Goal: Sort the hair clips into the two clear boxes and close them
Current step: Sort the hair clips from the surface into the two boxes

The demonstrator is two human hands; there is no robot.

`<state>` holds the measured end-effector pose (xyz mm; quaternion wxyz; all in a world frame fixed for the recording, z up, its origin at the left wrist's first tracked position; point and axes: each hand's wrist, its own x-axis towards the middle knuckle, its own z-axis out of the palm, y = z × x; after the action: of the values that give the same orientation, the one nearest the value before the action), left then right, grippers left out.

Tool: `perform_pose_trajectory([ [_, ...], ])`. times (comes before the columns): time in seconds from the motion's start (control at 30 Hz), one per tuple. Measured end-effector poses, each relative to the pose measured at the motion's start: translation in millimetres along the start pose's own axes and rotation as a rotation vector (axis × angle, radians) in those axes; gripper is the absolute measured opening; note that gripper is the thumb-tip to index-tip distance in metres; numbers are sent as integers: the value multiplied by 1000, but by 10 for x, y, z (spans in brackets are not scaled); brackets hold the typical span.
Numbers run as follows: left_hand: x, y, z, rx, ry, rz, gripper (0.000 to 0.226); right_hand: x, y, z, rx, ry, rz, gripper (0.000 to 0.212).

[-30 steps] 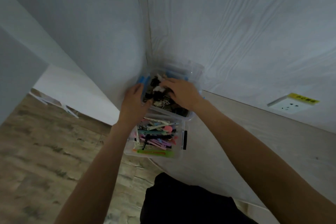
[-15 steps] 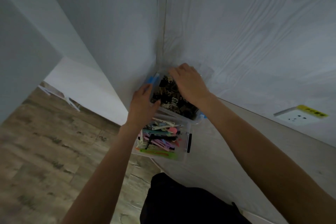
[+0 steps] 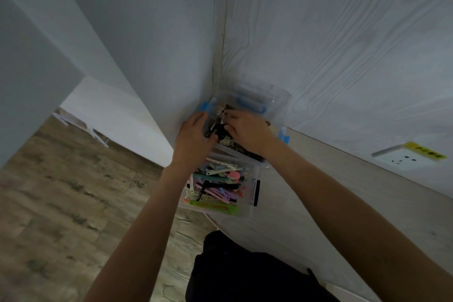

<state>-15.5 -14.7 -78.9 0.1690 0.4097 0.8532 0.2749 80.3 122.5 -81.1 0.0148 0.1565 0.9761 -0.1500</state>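
**Hands in the far box, lids not yet shut**

Pale wood-grain walls meet in a corner at the upper centre of the frame, and we look down at a light table [image 3: 331, 203] running along the right; brown plank flooring fills the lower left, and a socket [image 3: 402, 159] sits on the wall at the right edge.

Two clear boxes sit near centre. Our far box [image 3: 259, 158] holds dark and metallic clips [image 3: 229, 142]; its transparent lid [image 3: 264, 97], with blue latches, stands tipped up against the wall. Our near box [image 3: 247, 213] holds flat pastel clips [image 3: 215, 184] in pink, green, cream and blue (thin, slick-looking plastic), with no lid on it that we can see.

Our left hand [image 3: 193, 137] rests against the far box's left side, fingers loosely bent. Our right hand [image 3: 247, 130] reaches into it, fingers curled down among the dark clips; whether it pinches one we cannot tell.

We judge sorting nearly finished. Next we would need to clear both hands and bring the lid down squarely, so no clip catches the rim.
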Motion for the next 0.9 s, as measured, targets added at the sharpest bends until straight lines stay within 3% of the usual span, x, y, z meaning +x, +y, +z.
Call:
perform_pose_trajectory([
  [0.13,18,-12,10,-1,-11,3,61,122,-43,90,-34,16,101,40],
  [0.27,15,-33,37,-22,-7,-8,62,96,33,-63,11,16,81,44],
  [0.37,16,-16,56,-5,5,-14,64,-153,162,-302,29,394,159,25],
  [0.43,28,6,68,-12,-3,-33,68,-330,284,-441,-41,592,242,25],
  [0.6,18,73,46,-26,-103,-16,88,-389,488,-427,-120,427,336,43],
  [0.73,35,75,8,31,-190,1,103,-372,550,-353,-164,388,394,36],
  [0.9,42,113,-14,33,-180,13,102,-498,548,-637,-186,678,285,24],
])
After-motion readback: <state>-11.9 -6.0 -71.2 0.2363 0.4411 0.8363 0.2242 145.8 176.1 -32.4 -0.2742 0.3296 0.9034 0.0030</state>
